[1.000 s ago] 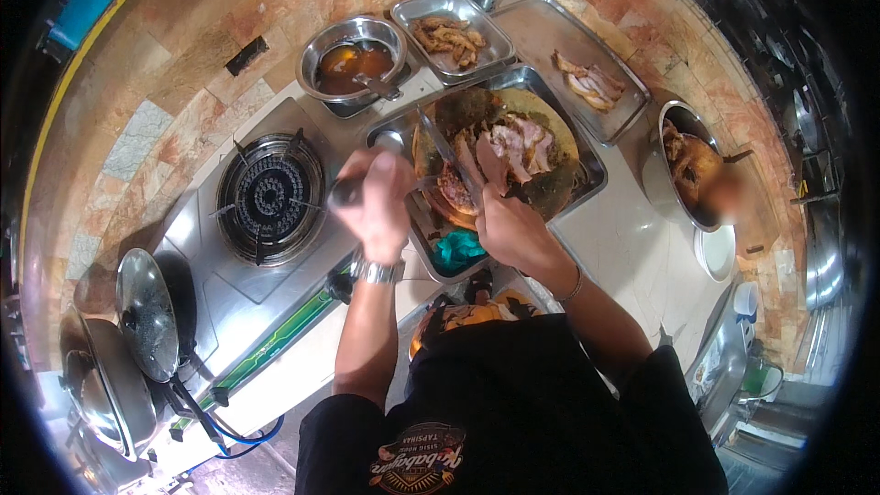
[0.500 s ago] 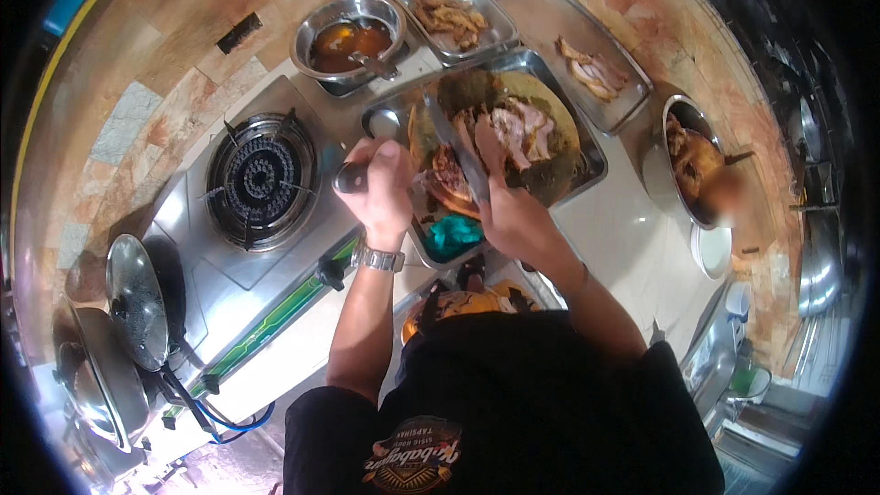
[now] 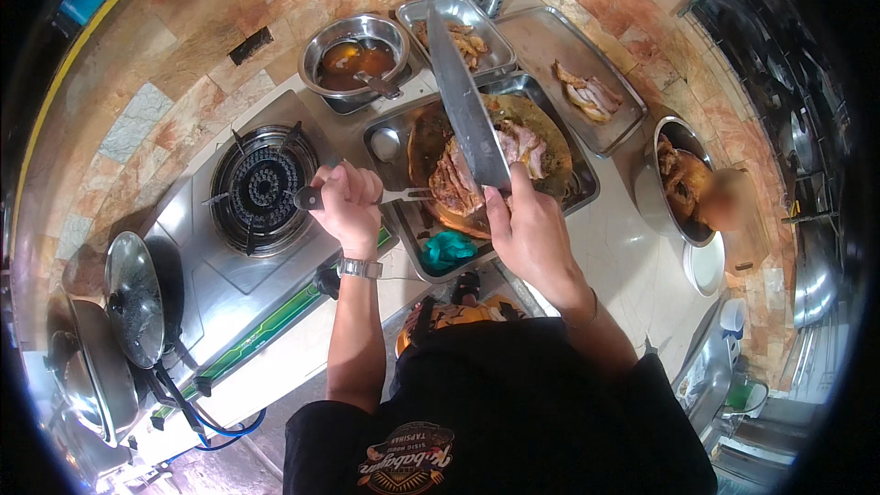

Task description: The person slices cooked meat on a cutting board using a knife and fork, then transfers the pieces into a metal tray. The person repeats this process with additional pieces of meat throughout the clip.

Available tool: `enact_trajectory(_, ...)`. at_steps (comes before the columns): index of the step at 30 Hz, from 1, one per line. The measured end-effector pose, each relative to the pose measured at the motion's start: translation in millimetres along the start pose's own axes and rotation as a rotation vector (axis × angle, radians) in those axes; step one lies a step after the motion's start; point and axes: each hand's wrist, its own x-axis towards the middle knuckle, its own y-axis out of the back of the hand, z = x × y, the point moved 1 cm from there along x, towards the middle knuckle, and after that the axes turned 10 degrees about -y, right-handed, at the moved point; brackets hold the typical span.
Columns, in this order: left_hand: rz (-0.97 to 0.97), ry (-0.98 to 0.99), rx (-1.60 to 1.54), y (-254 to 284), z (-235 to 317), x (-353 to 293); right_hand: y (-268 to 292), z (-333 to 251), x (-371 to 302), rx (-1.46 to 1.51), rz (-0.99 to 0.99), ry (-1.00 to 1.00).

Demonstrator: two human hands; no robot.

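Note:
A two-pronged carving fork [image 3: 403, 194] with a dark handle is in my left hand [image 3: 350, 206], its tips at the browned roast meat [image 3: 454, 185]. My right hand [image 3: 536, 234] grips a wide-bladed kitchen knife [image 3: 463, 96], the blade raised and slanting away to the far left above the meat. Paler sliced meat [image 3: 525, 141] lies beside the browned piece, partly hidden behind the knife. Both rest on a round chopping board [image 3: 555, 158] set in a metal tray [image 3: 591, 185]. A crumpled green cloth or plastic [image 3: 447, 249] lies in the tray's near corner.
A gas burner [image 3: 266, 179] is at left. Behind stand a bowl of brown sauce [image 3: 353, 60], a tray of cut meat [image 3: 495, 53] and a shallow tray [image 3: 532, 35] with a few slices. A metal pot [image 3: 649, 188] holding roasted meat and white plates [image 3: 704, 266] stand right.
The knife has lifted off the meat and now points up and away. My left hand has shifted slightly left and nearer me, bringing the fork's prongs into sight.

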Motion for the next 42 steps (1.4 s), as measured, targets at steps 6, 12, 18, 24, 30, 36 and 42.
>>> enact_trajectory(6,0.097,0.012,0.011,3.9,2.2,3.5,-38.7,23.8,-7.2,-0.251,-0.2,-0.075)
enact_trajectory(12,0.123,-0.009,-0.036,24.6,16.5,3.5,-20.6,53.3,0.2,-0.01,-0.516,-0.367)
enact_trajectory(18,0.152,-0.032,-0.022,15.5,14.5,-4.3,-10.4,24.3,-8.8,-0.049,-0.221,-0.109)
enact_trajectory(24,0.074,-0.035,-0.005,2.4,16.6,-6.2,-24.4,17.3,-15.7,-0.132,-0.065,-0.024)
enact_trajectory(30,0.134,-0.043,0.075,-11.3,15.5,-8.2,-24.7,36.4,-15.7,-0.225,-0.296,-0.248)
enact_trajectory(36,0.067,0.043,0.115,-35.6,2.7,-6.0,-11.6,25.7,-25.3,-0.154,-0.151,-0.044)
enact_trajectory(42,0.048,0.091,0.17,-41.0,-2.8,1.1,-24.3,20.4,-24.1,-0.229,-0.25,-0.094)
